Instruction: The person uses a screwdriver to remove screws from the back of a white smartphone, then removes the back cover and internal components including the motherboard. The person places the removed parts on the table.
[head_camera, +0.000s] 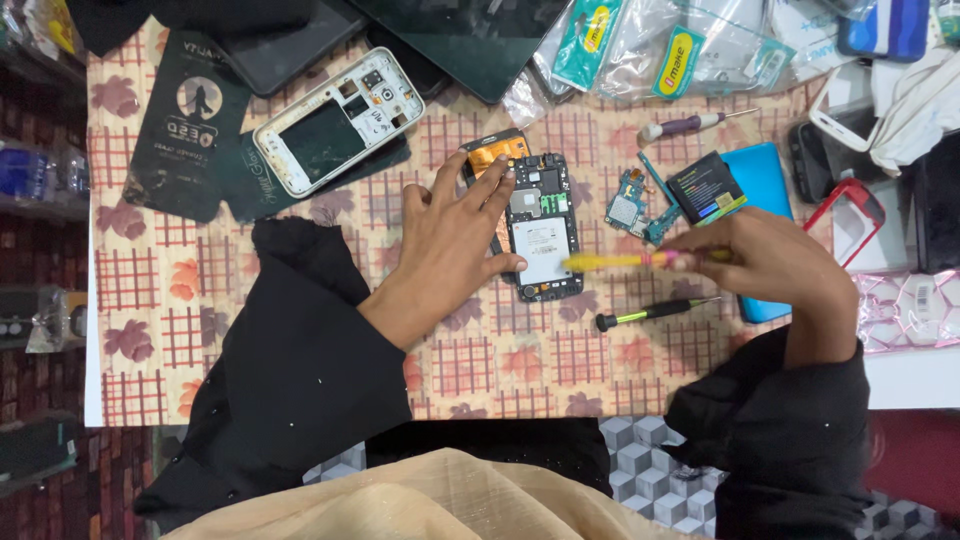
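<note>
Step in hand: it looks like work on the inside of the opened black phone with its back cover off (541, 228); the phone lies flat on the table, in the middle, between the two hands.
Left hand: the left hand (450, 240) lies flat with its fingers spread, touching the left side and top of the phone, as if to keep it from sliding.
Right hand: the right hand (775, 265) is closed, pinching the thin yellow tool with a pink grip (625, 260); the tool is blurred, and its tip hangs over the white part of the phone.
Next move: I think the tip must go slowly to one small spot, with the phone held down, because the parts inside are tiny.
Close by: a small screwdriver with a black and green handle (655, 312) lies just below the yellow tool; a small green circuit board (630, 205) lies to the right of the phone; a white phone frame (340, 120) lies up to the left.
Surface: a tablecloth with red checks and brown flowers (200, 290) covers the table, with many phone parts and clear plastic bags (650, 45) on it.
Room: dark shelves show at the left edge; the things on them are too blurry to tell.
</note>
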